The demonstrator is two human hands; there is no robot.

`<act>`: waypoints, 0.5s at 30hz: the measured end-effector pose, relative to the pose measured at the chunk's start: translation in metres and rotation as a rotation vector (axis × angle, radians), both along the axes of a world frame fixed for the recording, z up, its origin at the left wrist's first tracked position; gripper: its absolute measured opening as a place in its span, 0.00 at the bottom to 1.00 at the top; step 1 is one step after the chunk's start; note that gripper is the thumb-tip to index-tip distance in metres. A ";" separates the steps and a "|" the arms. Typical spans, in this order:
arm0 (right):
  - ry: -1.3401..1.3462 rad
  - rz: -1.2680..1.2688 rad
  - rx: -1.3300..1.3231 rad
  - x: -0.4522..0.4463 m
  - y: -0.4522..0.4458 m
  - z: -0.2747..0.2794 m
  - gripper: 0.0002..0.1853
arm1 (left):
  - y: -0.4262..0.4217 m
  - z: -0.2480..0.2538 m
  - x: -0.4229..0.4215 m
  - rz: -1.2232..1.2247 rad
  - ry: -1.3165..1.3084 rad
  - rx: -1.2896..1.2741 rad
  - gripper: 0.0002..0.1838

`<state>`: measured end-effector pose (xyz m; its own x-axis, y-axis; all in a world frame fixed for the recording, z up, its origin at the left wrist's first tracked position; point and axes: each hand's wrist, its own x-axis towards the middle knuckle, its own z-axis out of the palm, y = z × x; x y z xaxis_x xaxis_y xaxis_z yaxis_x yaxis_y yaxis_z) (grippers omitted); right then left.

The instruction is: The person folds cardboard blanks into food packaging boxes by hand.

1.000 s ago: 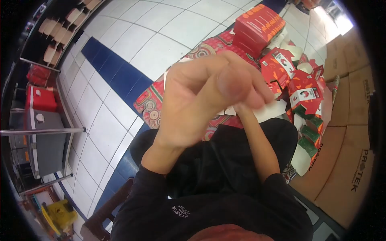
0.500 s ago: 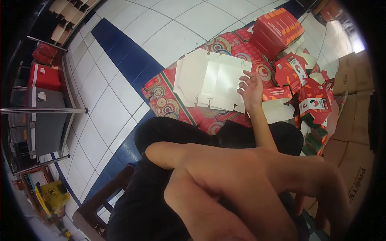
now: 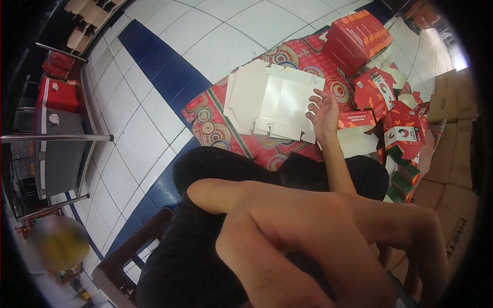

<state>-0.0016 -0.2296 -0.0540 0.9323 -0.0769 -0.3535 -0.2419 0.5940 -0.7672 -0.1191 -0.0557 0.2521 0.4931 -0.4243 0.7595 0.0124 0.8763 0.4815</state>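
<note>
Floor: white tiles (image 3: 221, 49) with a blue band (image 3: 164, 72) running to the cloth.
Cloth: red, circle-patterned (image 3: 210, 126), in front of the person's knees.
Brown boxes: stacked (image 3: 458, 154) along the right side.
Red stack: at the cloth's far end (image 3: 354, 43).
White sheets: overlapping flat on the cloth (image 3: 287, 102), left of the right hand.
Red cartons: heaped (image 3: 403, 120) between the right hand and the brown boxes.
Left hand: large before the camera (image 3: 308, 220), fingers spread, nothing visible held.
Right hand: palm up (image 3: 324, 114), fingers loosely curled, over the sheets' edge; contact unclear.
</note>
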 end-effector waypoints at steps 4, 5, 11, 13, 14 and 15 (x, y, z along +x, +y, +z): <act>-0.009 0.008 0.001 0.000 0.000 0.000 0.32 | -0.001 -0.001 0.002 -0.001 -0.009 0.014 0.24; -0.003 0.007 -0.002 0.000 0.001 0.000 0.32 | -0.002 -0.002 0.002 0.000 -0.010 0.016 0.24; 0.002 0.008 0.000 0.000 0.002 0.000 0.32 | -0.003 -0.005 0.006 0.000 -0.023 0.031 0.23; -0.002 0.009 -0.004 -0.001 0.000 0.000 0.31 | -0.002 -0.005 0.005 -0.006 -0.028 0.037 0.23; -0.005 0.016 0.000 0.000 0.000 0.000 0.31 | -0.001 -0.006 0.005 -0.005 -0.030 0.040 0.23; -0.001 0.018 0.001 -0.003 0.016 0.036 0.31 | -0.001 -0.005 0.005 -0.004 -0.034 0.046 0.22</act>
<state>-0.0044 -0.2135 -0.0178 0.9338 -0.0603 -0.3527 -0.2517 0.5900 -0.7671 -0.1138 -0.0569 0.2467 0.4657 -0.4608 0.7555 -0.0016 0.8533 0.5214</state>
